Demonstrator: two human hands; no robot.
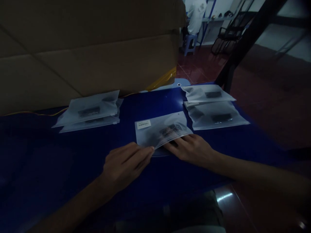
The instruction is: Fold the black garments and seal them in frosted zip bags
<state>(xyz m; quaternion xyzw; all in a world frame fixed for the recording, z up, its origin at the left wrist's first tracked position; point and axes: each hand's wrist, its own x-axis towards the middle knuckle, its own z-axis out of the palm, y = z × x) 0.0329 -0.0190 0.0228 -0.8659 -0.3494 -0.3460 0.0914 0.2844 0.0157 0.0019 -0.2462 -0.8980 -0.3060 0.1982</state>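
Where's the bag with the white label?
The frosted plastic bag is at centre of the head view, between the left hand and right hand, over the blue table.

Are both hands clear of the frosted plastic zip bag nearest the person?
No, the left hand and right hand both touch the frosted plastic zip bag at its lower edge.

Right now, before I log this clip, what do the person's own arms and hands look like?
The bare, slender left hand and bare, slender right hand wear no gloves. The bare left forearm and bare right forearm show no sleeves, watch or bracelet in frame. The long, thin fingers carry no visible rings, though the light is dim.
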